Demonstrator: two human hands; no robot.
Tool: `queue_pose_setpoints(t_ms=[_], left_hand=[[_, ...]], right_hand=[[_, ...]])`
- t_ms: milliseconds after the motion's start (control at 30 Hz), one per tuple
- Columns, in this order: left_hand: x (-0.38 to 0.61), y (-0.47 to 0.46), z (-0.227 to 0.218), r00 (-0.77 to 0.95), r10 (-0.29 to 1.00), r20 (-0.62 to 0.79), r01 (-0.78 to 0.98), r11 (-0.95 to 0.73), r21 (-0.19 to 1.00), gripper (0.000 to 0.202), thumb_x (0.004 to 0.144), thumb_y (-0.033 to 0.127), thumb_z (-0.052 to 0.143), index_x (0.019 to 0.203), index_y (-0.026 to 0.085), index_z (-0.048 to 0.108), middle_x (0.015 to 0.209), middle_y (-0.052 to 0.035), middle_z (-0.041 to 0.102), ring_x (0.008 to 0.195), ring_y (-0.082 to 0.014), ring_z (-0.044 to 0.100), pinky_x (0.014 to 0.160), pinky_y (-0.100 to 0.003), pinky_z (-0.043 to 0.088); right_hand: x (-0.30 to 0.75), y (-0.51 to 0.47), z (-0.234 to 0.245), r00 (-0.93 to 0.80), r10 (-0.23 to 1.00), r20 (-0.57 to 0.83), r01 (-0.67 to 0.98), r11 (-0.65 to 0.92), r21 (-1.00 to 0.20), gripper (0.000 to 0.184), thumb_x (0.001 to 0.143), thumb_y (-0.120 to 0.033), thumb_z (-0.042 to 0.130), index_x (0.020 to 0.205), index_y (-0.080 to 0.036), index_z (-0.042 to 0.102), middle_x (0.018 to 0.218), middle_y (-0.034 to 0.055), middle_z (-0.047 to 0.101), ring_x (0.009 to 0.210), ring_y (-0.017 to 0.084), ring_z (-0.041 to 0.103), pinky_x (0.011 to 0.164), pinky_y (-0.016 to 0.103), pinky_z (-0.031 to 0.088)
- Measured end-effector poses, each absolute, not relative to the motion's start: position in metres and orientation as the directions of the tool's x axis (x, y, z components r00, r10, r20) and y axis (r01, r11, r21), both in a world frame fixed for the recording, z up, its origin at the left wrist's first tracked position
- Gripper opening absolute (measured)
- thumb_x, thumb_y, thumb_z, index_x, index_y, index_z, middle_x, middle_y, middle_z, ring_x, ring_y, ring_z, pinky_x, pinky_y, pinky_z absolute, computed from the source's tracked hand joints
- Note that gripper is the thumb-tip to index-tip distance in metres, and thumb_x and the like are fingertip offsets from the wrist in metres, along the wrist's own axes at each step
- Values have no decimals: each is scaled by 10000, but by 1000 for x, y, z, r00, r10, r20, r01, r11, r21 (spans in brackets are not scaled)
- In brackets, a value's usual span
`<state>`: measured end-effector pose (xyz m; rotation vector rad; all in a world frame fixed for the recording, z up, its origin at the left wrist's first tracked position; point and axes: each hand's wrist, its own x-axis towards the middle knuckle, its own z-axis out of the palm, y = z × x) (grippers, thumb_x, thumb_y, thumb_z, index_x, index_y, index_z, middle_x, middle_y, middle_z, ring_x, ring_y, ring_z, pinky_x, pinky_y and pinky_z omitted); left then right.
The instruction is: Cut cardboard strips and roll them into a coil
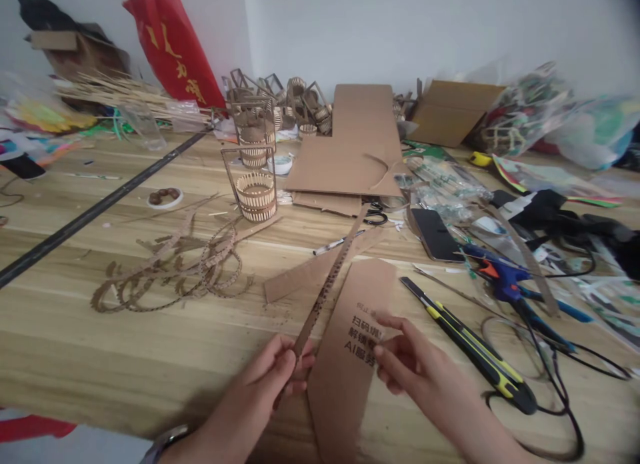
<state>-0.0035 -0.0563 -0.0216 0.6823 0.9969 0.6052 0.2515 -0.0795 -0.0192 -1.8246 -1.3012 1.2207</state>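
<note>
My left hand (283,371) pinches the lower end of a narrow brown cardboard strip (327,287), which slants up and away to the right with one ragged, torn face. Over the right edge of a printed cardboard piece (345,384), my right hand (407,357) has its thumb and index finger apart, with nothing visible between them. Another flat cardboard strip (300,274) lies beyond, a pen (337,243) against it. A yellow-and-black utility knife (470,344) rests to the right of my right hand, blade end pointing away.
Curled cardboard scraps (185,271) lie at left, below a small slatted basket (256,197). Large cardboard sheets (350,157) and black scissors (375,215) sit farther back. At right are a phone (436,234), a blue glue gun (505,277) and looping cords (565,397).
</note>
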Motion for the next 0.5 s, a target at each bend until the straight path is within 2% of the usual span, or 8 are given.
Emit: queue_pose_setpoints(t_ms=[67,133,200,267,333,400,467,500], left_hand=[[5,-56,-22,426,715,-554,-153,661,735,602,727,693,715,1043,191,610,1323,-164,644,1117,-282,660,980,-444,499],[13,-59,-24,440,693,-571,-181,691,700,605,706,693,734,1002,193,567,1220,-159,700,975,-244,704,925,-425,520],[18,-63,-25,492,661,-567,-193,718,669,605,695,693,746,967,197,534,1146,-149,732,954,-234,715,921,-408,520],[21,-66,-25,551,642,-533,-195,720,666,578,720,686,734,949,200,520,1122,-137,743,1013,-237,711,938,-386,514],[22,-67,-22,544,680,-492,-218,681,700,551,756,688,699,945,206,511,1066,-111,755,965,-217,723,870,-343,535],[19,-66,-18,478,744,-466,-240,621,746,541,775,707,662,935,217,496,907,-48,754,688,-154,703,628,-268,523],[16,-65,-13,390,796,-463,-239,573,784,514,798,699,639,927,225,487,734,28,683,451,-78,528,429,-203,343],[14,-64,-11,351,813,-465,-236,557,796,499,805,688,640,923,226,489,670,57,628,412,-55,438,404,-191,253]], right_hand=[[244,-92,-31,202,917,-345,182,-381,-906,629,751,-624,684,1185,-242,436,747,-34,605,540,165,617,467,298,510],[239,-102,-37,255,887,-384,47,-408,-912,647,740,-600,729,1205,-263,432,804,-23,632,498,149,597,412,284,491],[235,-111,-36,242,864,-442,-22,-451,-892,570,779,-571,710,1209,-269,488,834,12,689,509,169,620,405,291,494],[235,-118,-27,198,867,-458,-21,-463,-886,439,819,-561,663,1122,-250,598,869,66,737,667,242,703,477,331,548],[243,-117,-11,191,901,-390,100,-413,-905,379,839,-577,616,987,-232,673,859,97,757,837,309,728,577,380,592],[258,-104,11,230,945,-231,357,-303,-884,383,837,-596,585,924,-239,696,828,99,763,847,327,729,632,411,602],[274,-77,39,215,976,-43,665,-179,-725,334,826,-563,573,850,-252,693,804,99,761,779,326,728,633,419,594],[280,-59,54,194,981,25,805,-145,-575,278,843,-500,557,826,-253,684,814,102,757,770,328,722,619,416,580]])
